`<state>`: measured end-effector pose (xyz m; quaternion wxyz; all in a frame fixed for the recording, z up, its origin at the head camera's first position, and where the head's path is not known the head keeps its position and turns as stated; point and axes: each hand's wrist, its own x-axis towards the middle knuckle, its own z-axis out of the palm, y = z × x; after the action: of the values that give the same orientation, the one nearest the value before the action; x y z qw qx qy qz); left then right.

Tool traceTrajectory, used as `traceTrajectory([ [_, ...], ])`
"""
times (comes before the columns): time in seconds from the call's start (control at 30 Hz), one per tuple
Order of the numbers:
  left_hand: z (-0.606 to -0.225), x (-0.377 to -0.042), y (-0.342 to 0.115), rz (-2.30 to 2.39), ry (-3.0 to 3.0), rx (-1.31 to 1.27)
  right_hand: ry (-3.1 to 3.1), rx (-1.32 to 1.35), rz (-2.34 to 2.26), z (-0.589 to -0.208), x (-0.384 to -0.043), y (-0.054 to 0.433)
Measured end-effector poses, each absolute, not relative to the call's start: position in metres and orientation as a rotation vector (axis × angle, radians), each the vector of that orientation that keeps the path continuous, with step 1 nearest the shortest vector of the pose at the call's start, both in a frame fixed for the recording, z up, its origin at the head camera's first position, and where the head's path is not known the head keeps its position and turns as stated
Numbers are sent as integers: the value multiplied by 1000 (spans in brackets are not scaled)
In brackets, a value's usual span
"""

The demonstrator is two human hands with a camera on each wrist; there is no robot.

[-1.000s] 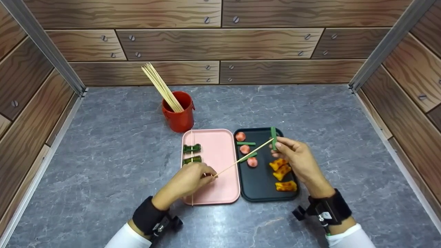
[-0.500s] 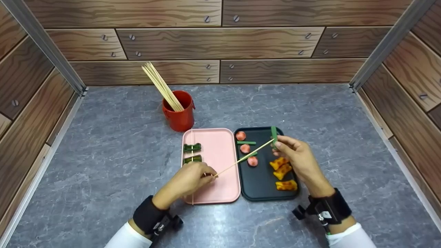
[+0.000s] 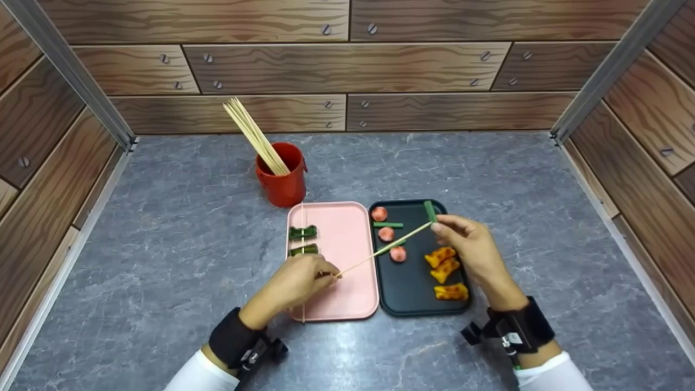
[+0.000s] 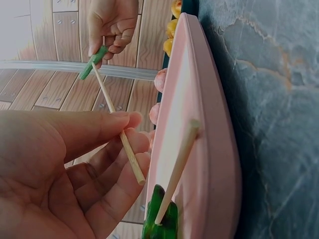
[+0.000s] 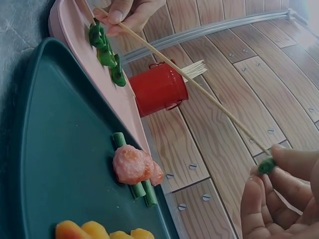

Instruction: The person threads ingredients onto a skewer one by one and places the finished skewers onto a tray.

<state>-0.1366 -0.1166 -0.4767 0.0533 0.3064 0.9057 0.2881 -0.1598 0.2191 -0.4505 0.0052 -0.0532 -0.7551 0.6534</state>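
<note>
My left hand [image 3: 302, 281] pinches a thin bamboo skewer [image 4: 130, 154] near its blunt end, above the pink tray [image 3: 350, 301]. Over the dark tray [image 3: 402, 298], my right hand [image 3: 471, 247] pinches a short green scallion-like stalk [image 3: 429, 209] between thumb and fingers. The skewer's far end meets the side of this stalk, right at the right fingertips; the point itself is hidden there. A second skewer [image 3: 303, 214] lies along the left side of the pink tray, threaded through folded green pepper-like pieces [image 5: 105, 56]. The left hand partly covers it in the head view.
On the dark tray lie round pink pieces [image 3: 398, 253], more green stalks [image 3: 387, 225] and charred yellow pieces [image 3: 450, 292]. Behind the pink tray stands a red bucket [image 3: 283, 187] of bamboo skewers [image 3: 254, 133]. Wood-patterned walls [image 3: 347, 68] enclose the grey table [image 3: 190, 228].
The green stalk in my right hand has tilted, its upper end leaning slightly left and lower. My left hand and the skewer have barely shifted.
</note>
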Motion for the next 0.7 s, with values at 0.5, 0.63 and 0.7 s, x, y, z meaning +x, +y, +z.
traceTrajectory([
  [0.5,-476,-138,-117,913,2762,914,-2135,-95,2218,-452,-158,218],
  [0.63,-476,-137,-117,896,2756,917,-2160,-122,2216,-451,-157,217],
  [0.7,-476,-137,-118,886,2761,929,-2178,-145,2212,-451,-157,217],
])
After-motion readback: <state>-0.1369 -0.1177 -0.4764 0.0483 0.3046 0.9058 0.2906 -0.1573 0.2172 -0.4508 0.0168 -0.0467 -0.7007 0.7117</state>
